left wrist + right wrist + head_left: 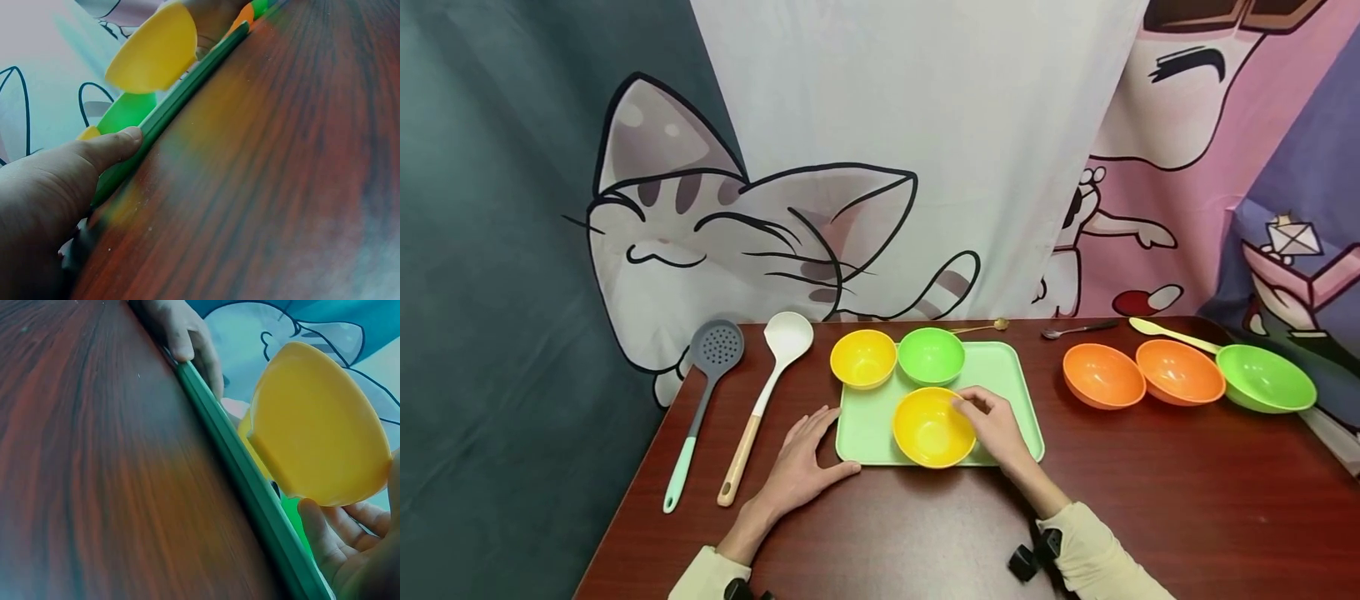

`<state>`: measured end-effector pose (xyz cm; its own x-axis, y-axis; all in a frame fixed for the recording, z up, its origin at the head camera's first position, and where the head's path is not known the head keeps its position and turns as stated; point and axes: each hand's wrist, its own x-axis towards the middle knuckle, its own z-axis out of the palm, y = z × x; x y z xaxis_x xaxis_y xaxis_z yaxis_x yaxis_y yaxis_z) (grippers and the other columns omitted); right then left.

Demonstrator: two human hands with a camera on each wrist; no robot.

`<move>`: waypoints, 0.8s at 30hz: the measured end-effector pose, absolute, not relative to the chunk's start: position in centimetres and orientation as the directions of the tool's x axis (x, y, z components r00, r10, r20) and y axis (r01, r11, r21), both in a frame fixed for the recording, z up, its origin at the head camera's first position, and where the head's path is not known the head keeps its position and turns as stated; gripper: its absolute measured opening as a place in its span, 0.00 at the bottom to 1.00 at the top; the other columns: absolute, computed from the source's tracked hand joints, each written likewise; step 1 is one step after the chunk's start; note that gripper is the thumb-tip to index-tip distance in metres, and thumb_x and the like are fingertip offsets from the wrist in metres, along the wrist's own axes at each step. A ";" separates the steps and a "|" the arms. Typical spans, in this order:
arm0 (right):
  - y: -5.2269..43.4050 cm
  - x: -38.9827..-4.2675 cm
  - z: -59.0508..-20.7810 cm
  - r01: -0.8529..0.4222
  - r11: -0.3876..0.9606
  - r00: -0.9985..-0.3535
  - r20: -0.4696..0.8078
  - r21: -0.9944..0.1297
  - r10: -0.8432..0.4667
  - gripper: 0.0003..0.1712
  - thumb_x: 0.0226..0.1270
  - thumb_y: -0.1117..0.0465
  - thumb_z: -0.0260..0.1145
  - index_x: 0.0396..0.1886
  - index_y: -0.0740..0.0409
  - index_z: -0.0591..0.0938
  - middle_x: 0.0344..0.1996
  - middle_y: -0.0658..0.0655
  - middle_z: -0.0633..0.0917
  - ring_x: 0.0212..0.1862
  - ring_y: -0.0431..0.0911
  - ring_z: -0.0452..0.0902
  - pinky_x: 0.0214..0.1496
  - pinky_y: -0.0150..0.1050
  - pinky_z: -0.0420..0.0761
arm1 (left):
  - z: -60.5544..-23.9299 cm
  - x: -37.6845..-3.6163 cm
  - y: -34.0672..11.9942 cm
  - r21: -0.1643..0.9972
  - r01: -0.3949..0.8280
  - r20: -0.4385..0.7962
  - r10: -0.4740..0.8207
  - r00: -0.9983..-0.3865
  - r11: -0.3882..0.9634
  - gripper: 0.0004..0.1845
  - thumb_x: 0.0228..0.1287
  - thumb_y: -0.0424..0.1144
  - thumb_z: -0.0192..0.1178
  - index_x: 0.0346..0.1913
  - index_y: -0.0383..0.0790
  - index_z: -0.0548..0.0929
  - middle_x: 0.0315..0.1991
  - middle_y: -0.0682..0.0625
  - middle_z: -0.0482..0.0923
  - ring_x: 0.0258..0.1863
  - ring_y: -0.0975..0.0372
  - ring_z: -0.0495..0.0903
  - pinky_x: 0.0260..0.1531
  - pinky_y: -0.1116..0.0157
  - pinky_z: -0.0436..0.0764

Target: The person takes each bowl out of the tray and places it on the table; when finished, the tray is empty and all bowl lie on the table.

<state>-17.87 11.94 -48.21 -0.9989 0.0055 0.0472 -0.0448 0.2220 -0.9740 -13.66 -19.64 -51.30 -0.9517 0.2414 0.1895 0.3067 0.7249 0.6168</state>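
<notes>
Head view shows a pale green tray [1003, 375] on a dark wooden table [1150, 500] with three small bowls on it: a yellow bowl [862, 358] and a green bowl [931, 356] along the far edge, and a second, nearer yellow bowl [929, 427] at the front edge. The right hand [996, 425] has its fingers curled over the rim of that near yellow bowl, pinching it; from the right wrist view the bowl [319, 425] looks tilted and lifted off the tray floor, so I judge it is not yet settled in place. The left hand [801, 467] lies spread and flat on the table, its thumb [115, 147] pressed against the tray's near left edge [187, 100], steadying it. Three larger bowls, two orange [1103, 377] [1180, 372] and one green [1266, 379], sit in a row well apart to the right, off the tray. By this layout, three bowls are on the tray and three appear left outside it.
</notes>
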 end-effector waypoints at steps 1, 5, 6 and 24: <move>12.3 -17.8 -48.2 -0.038 0.232 -0.999 0.043 -0.972 0.016 0.11 0.67 0.62 0.67 0.42 0.66 0.87 0.35 0.56 0.87 0.36 0.35 0.77 0.41 0.26 0.75 | -51.3 -13.7 -19.7 0.616 0.306 0.188 0.242 -0.952 0.726 0.50 0.51 0.66 0.70 0.74 0.46 0.68 0.72 0.50 0.68 0.77 0.54 0.59 0.76 0.48 0.53; 13.8 -17.3 -48.2 -0.012 0.264 -0.996 0.034 -0.964 0.078 0.11 0.67 0.62 0.68 0.42 0.66 0.87 0.33 0.50 0.86 0.36 0.34 0.76 0.41 0.25 0.75 | -51.2 -13.7 -19.7 0.605 0.304 0.175 0.249 -0.952 0.736 0.50 0.52 0.67 0.69 0.74 0.46 0.67 0.73 0.49 0.68 0.77 0.54 0.59 0.76 0.48 0.53; 14.2 -17.2 -48.2 -0.008 0.272 -0.996 0.033 -0.962 0.087 0.11 0.67 0.61 0.68 0.42 0.66 0.87 0.33 0.49 0.86 0.36 0.34 0.76 0.41 0.25 0.75 | -51.1 -13.7 -19.7 0.607 0.302 0.175 0.246 -0.953 0.735 0.50 0.52 0.67 0.69 0.74 0.46 0.67 0.73 0.49 0.68 0.77 0.54 0.59 0.76 0.48 0.53; 21.0 -15.2 -48.1 0.084 0.171 -0.932 -0.017 -0.982 0.361 0.13 0.69 0.58 0.67 0.44 0.63 0.85 0.29 0.34 0.82 0.33 0.32 0.76 0.34 0.23 0.78 | -51.2 -13.5 -20.0 0.609 0.298 0.175 0.242 -0.954 0.735 0.50 0.51 0.66 0.71 0.74 0.46 0.67 0.73 0.49 0.68 0.77 0.53 0.58 0.76 0.47 0.52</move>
<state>-15.18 21.00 -48.07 -0.9325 0.3608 -0.0170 0.0841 0.1709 -0.9817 -13.55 -19.97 -51.21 -0.9544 0.2418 0.1752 0.2980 0.7351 0.6090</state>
